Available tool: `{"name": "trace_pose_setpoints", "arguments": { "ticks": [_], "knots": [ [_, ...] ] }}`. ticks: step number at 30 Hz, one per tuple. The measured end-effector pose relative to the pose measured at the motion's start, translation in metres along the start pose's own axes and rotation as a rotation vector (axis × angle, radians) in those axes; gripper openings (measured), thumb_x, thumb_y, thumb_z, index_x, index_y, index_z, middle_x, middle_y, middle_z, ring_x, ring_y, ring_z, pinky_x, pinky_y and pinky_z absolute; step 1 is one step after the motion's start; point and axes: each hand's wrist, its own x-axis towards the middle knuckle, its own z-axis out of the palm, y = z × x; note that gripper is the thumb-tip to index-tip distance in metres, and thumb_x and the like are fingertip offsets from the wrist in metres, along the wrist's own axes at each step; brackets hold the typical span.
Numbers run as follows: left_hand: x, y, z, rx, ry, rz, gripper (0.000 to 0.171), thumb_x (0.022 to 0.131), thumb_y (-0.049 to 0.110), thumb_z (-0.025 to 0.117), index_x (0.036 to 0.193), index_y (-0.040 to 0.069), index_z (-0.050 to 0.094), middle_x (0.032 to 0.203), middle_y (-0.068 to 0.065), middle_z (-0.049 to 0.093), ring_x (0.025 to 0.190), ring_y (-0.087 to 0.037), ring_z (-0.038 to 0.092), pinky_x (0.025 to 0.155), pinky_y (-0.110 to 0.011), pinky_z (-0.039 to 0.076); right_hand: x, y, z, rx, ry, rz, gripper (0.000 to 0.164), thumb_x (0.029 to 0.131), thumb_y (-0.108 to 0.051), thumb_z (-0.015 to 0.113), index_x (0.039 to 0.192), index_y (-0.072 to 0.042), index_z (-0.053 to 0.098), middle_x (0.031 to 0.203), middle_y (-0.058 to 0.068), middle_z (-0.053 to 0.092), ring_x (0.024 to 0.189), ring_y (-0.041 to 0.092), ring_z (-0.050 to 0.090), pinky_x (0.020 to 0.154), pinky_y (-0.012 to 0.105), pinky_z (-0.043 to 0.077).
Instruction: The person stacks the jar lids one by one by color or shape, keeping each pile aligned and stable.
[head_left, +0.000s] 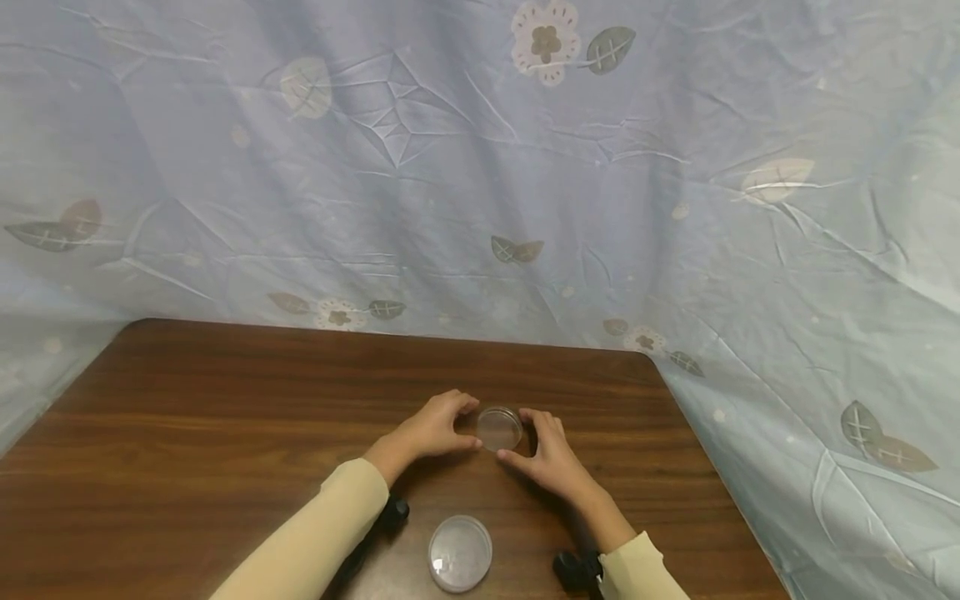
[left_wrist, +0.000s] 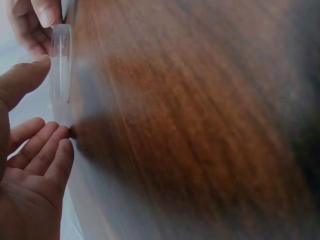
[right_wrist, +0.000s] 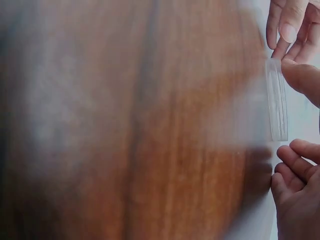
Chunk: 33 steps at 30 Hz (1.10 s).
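Note:
A clear round petri dish [head_left: 499, 430] lies flat on the wooden table between the two hands. On its left is the left hand [head_left: 435, 427], thumb and fingers spread in a wide curve beside the rim. The right hand [head_left: 553, 457] curves around the opposite side, thumb close to the near edge. Seen edge-on in the left wrist view, the petri dish [left_wrist: 61, 65] has a gap to the left fingers [left_wrist: 55, 150]. In the right wrist view, a small gap also separates the right fingers [right_wrist: 295, 162] from the dish; whether the thumbs touch it I cannot tell.
A second clear round dish or lid [head_left: 461, 553] lies nearer the person, between the forearms. The brown wooden table [head_left: 225, 433] ends at a patterned light-blue cloth [head_left: 450, 208] hanging behind and at the right. Dark wrist devices [head_left: 576, 572] sit under both forearms.

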Motion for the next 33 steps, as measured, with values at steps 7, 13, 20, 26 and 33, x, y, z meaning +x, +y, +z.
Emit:
{"name": "trace_pose_setpoints", "arguments": {
  "ticks": [7,13,20,26,33],
  "knots": [
    [0.007,-0.001,0.006,0.015,-0.025,0.001,0.064,0.087,0.019,0.086,0.138,-0.007,0.058,0.133,-0.021,0.064,0.127,-0.038,0.062,0.113,-0.052,0.05,0.004,0.0,0.002,-0.028,-0.007,-0.004,0.081,0.088,-0.037,0.085,0.149,0.002,0.047,0.144,0.02,0.055,0.134,0.034,0.045,0.116,0.058,0.044],
    [0.013,0.001,0.01,0.03,-0.031,-0.016,0.064,0.088,0.02,0.085,0.14,-0.005,0.058,0.133,-0.019,0.064,0.127,-0.036,0.062,0.113,-0.05,0.051,0.008,-0.001,0.003,-0.034,-0.009,-0.016,0.079,0.088,-0.036,0.086,0.147,0.003,0.049,0.141,0.02,0.057,0.132,0.034,0.046,0.113,0.058,0.046],
    [0.012,0.01,0.012,0.05,-0.047,-0.037,0.067,0.088,0.021,0.085,0.143,-0.006,0.056,0.136,-0.02,0.062,0.128,-0.037,0.061,0.113,-0.052,0.051,0.008,-0.002,0.003,-0.043,-0.019,-0.013,0.077,0.089,-0.036,0.084,0.147,0.002,0.049,0.141,0.02,0.057,0.132,0.033,0.046,0.114,0.058,0.046],
    [0.013,0.014,0.014,0.078,-0.062,-0.038,0.069,0.089,0.023,0.085,0.144,-0.005,0.055,0.141,-0.021,0.06,0.131,-0.038,0.06,0.113,-0.054,0.051,0.008,-0.001,0.004,-0.041,-0.029,-0.011,0.075,0.091,-0.036,0.082,0.147,0.002,0.048,0.143,0.02,0.056,0.133,0.034,0.045,0.114,0.059,0.045],
    [0.013,0.013,0.016,0.083,-0.059,-0.022,0.07,0.088,0.023,0.086,0.144,-0.005,0.055,0.142,-0.02,0.06,0.131,-0.038,0.06,0.113,-0.053,0.051,0.008,-0.002,0.004,-0.051,-0.021,-0.011,0.074,0.091,-0.035,0.082,0.146,0.002,0.049,0.142,0.02,0.056,0.132,0.034,0.046,0.113,0.058,0.046]
  ]
}}
